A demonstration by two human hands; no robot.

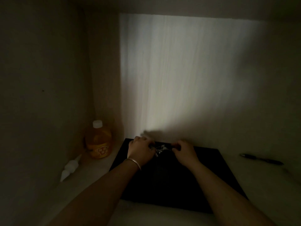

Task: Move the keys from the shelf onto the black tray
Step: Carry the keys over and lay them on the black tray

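Nearest to us, both forearms reach forward over the black tray [211, 176], whose near edge lies just ahead of us on the pale shelf [97, 185]. We wear a thin bangle [132, 162] on the left wrist. Further in, toward the tray's far edge, our left hand [140, 148] and right hand [184, 152] sit close together but not touching, each with its fingers curled inward on an end of the keys [160, 149], a small pale tangle of ring and bits strung between them; in this dim light we cannot tell whether each hand truly pinches the bunch or only rests against it. The keys appear to be over the tray's far part, low on it or touching it, though the dark hides the contact. We judge the placing step to be in hand, nearly finished: what the next move calls for is easing the fingers loose so the bunch settles flat within the tray's bounds, then drawing both hands back without dragging it off the far edge. To the left, off the tray, lie a small white object [70, 168] and, beyond it in the corner, an orange bottle [98, 141] with a white cap. Off to the right a pen [262, 159] rests on the shelf, well apart. Farthest is the lit back wall [179, 70].
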